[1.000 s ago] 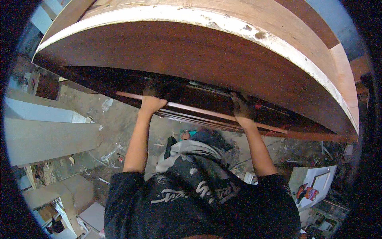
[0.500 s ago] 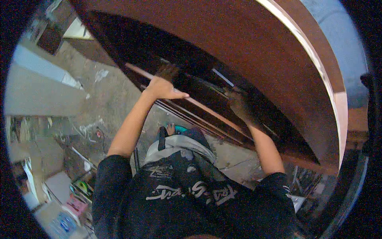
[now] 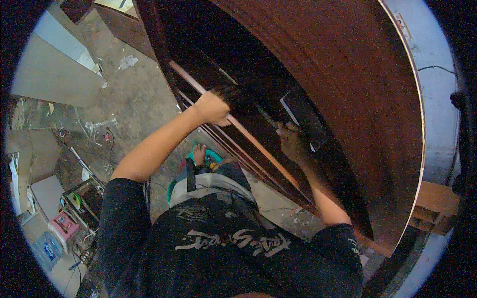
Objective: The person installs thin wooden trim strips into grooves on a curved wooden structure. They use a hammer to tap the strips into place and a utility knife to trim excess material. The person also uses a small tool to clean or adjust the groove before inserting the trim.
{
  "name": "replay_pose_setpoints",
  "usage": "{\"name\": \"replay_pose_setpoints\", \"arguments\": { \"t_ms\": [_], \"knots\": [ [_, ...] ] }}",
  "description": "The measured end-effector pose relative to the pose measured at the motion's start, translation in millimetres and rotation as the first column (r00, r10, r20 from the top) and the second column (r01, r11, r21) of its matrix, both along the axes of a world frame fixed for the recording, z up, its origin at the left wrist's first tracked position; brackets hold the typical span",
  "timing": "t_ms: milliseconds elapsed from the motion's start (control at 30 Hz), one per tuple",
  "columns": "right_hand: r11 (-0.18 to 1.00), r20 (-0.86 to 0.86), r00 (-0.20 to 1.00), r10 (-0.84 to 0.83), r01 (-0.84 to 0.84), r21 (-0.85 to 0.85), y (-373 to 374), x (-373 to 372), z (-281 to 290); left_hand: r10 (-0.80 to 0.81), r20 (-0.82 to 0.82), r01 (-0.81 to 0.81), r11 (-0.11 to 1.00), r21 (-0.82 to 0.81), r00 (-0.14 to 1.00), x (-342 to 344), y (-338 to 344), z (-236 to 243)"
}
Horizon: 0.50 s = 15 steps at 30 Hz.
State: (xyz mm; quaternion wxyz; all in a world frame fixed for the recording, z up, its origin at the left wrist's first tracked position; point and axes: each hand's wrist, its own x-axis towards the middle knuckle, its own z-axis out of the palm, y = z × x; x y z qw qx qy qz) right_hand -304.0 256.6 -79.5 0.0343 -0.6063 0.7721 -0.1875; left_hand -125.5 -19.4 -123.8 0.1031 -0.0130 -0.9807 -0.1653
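A large brown wooden cabinet (image 3: 343,89) fills the upper right, its dark opening facing me. Along the near edge of that opening runs a narrow wooden rail (image 3: 261,146), lighter than the cabinet. My left hand (image 3: 213,108) is closed around the rail towards its far left end; its fingers are partly lost in shadow. Inside the opening, my right hand (image 3: 294,141) is dim, with its fingers drawn together. Something thin seems to extend from them, too dark to name. Beyond that hand is a pale-edged strip (image 3: 289,110) in the cabinet.
At the lower left stand a pink box (image 3: 64,226), a large clear blue bottle (image 3: 47,248) and cluttered shelving. Scraps and a cable lie on the concrete floor (image 3: 136,94). A teal seat (image 3: 216,155) shows below me. A wooden unit (image 3: 435,207) stands at the right.
The view has turned, so the cabinet stands steeper. My left thumb, stretched along the rail before, is now tucked in around it. My right hand stays inside the opening.
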Motion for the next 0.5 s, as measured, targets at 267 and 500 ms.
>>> {"name": "replay_pose_setpoints", "arguments": {
  "t_ms": [267, 500],
  "knots": [
    [0.971, 0.115, 0.991, -0.063, 0.034, 0.238, 18.2, 13.0, 22.5, 0.003, 0.055, -0.001, 0.999, -0.036, 0.998, 23.9, 20.3, -3.1],
    [0.837, 0.829, 0.239, -0.505, 0.369, 0.404, 29.9, 19.0, 5.1, -0.070, -0.192, 0.070, 0.998, -0.009, 0.979, 30.8, 30.5, 6.5]
  ]
}}
